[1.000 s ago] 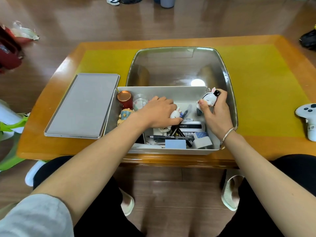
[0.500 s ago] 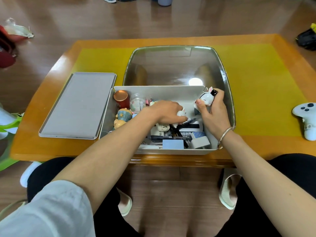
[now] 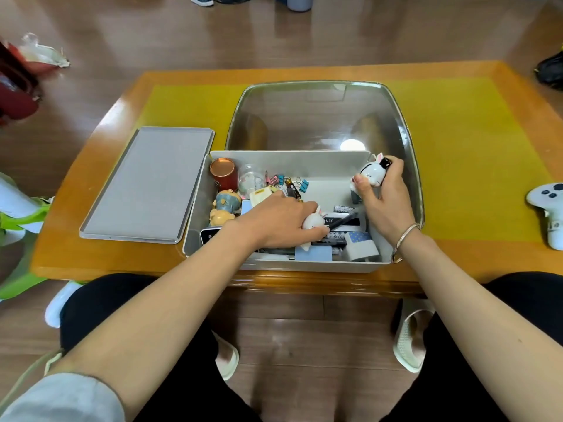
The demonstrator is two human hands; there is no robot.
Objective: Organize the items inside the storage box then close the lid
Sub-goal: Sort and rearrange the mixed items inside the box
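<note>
The grey storage box (image 3: 292, 161) stands open at the table's near edge, its clear lid (image 3: 320, 117) tilted back behind it. Inside the box my left hand (image 3: 280, 220) grips a small white rabbit figure (image 3: 313, 222) above pens and cards. At the box's right wall my right hand (image 3: 384, 196) holds a white rabbit figurine (image 3: 373, 173) with a black ear. A copper-topped can (image 3: 224, 175), a clear jar (image 3: 251, 181), two cartoon figurines (image 3: 225, 207) and binder clips (image 3: 289, 181) sit in the left and back parts.
A flat grey tray (image 3: 149, 184) lies left of the box on the wooden table (image 3: 457, 178). A white game controller (image 3: 548, 214) rests at the table's right edge. My knees and slippers are below the table.
My left hand moved right and toward me inside the box with the small white rabbit, uncovering the clips and jar behind it. My right hand kept holding its figurine near the right wall.
</note>
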